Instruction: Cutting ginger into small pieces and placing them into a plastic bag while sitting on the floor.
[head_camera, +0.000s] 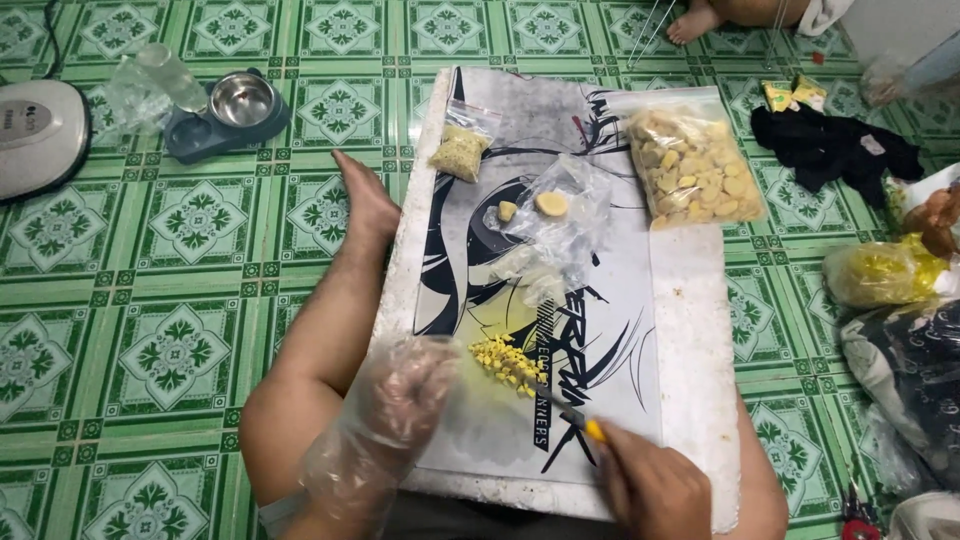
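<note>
— What's the person on the floor got in front of them?

— A white foam board (690, 330) with a black-and-white printed sheet (520, 130) laid over it, resting across the knees on the green tiled floor (170, 280). Near the bottom of the sheet sits a small heap of yellow diced pieces (508, 362).

— And the hands?

— The left hand (400, 390), in a loose clear plastic glove, rests curled just beside the heap, touching its left edge; I can't tell whether it pinches anything. The right hand (650, 490) has its grip closed round a yellow-handled knife (592, 428), whose blade, blurred, points up toward the heap.

— Whose arm is that along the left edge?

— It looks like another bare arm, its hand (365, 200) lying flat by the board's left rim.

— Anything else on the board?

— A clear bag (560, 215) with two pale slices in the middle, a small bag of crumbs (460, 150) above it, and a big bag of pale yellow slices (695, 170) at the top right.

— Off the board?

— A steel pet bowl (240, 100) in a grey stand at the upper left, a black cloth (830, 145) to the right, and a yellow bag (880, 272) below it.
</note>
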